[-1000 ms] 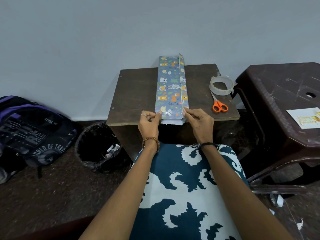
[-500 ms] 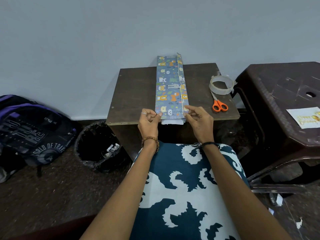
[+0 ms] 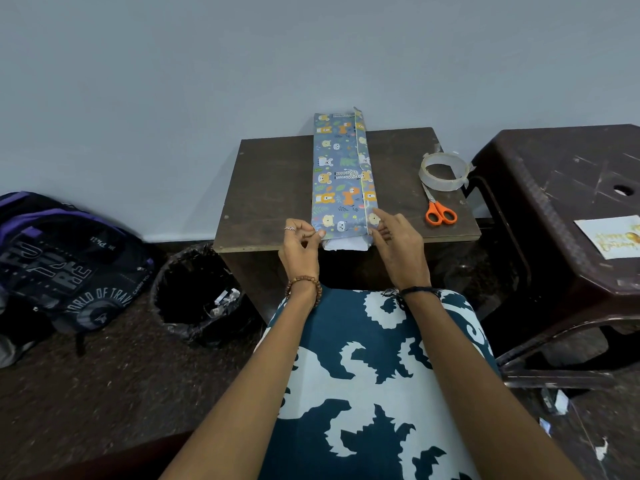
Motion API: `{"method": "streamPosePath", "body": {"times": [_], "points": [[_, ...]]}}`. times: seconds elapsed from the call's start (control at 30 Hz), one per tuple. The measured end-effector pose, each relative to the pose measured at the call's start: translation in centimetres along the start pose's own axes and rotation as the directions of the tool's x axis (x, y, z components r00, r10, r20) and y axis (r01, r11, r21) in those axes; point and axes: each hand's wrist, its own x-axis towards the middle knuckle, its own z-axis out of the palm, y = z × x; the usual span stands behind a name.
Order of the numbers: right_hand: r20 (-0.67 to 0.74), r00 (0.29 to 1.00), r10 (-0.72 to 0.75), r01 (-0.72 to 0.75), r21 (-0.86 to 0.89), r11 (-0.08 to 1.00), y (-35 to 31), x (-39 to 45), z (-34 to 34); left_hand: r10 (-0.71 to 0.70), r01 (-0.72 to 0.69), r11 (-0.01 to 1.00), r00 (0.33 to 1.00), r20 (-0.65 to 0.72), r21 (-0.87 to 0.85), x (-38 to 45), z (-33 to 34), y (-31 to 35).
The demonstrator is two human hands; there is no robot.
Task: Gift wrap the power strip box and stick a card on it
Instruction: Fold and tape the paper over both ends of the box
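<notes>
The long power strip box (image 3: 341, 174), wrapped in blue paper with cartoon animals, lies lengthwise on the small brown table (image 3: 270, 188). Its near end is open and shows white inside (image 3: 344, 243). My left hand (image 3: 299, 242) pinches the paper's near left corner. My right hand (image 3: 396, 239) holds the near right corner, its forefinger lying along the paper's seam. A greeting card (image 3: 611, 236) with gold lettering rests on the dark plastic stool (image 3: 554, 188) at the right.
A roll of clear tape (image 3: 443, 171) and orange-handled scissors (image 3: 438, 211) lie on the table's right part. A black bin (image 3: 199, 292) and a backpack (image 3: 65, 261) sit on the floor at the left. A patterned cushion (image 3: 374, 375) lies across the lap.
My right hand's forefinger has slid a little farther up the seam on the box's right side. My left hand keeps its pinch on the corner. The box has not moved.
</notes>
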Motion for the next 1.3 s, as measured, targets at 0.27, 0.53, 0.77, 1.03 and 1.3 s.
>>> {"method": "streamPosePath", "body": {"times": [0.27,0.53,0.77,1.03,1.3], "points": [[-0.021,1.0,0.012,-0.011,0.03,0.999,0.2,0.2,0.2,0.005,-0.005,1.0,1.0,-0.008,0.026,0.1,0.0,-0.1],[0.075,0.966,0.246,-0.25,0.497,0.831,-0.2,0.2,0.3,0.009,-0.009,1.0,1.0,-0.001,0.018,0.1,-0.1,0.0],[0.122,0.931,0.345,-0.353,0.541,0.763,-0.1,1.0,0.7,-0.011,0.011,1.0,1.0,0.027,0.008,0.1,-0.1,0.3],[0.104,0.94,0.326,-0.339,0.407,0.848,-0.1,1.3,0.5,-0.036,0.038,0.999,0.998,0.047,-0.028,0.3,-0.1,0.3],[0.134,0.926,0.354,-0.371,0.507,0.778,-0.5,0.9,-0.2,-0.048,0.049,0.999,0.997,0.059,-0.007,0.5,-0.3,0.4]]}}
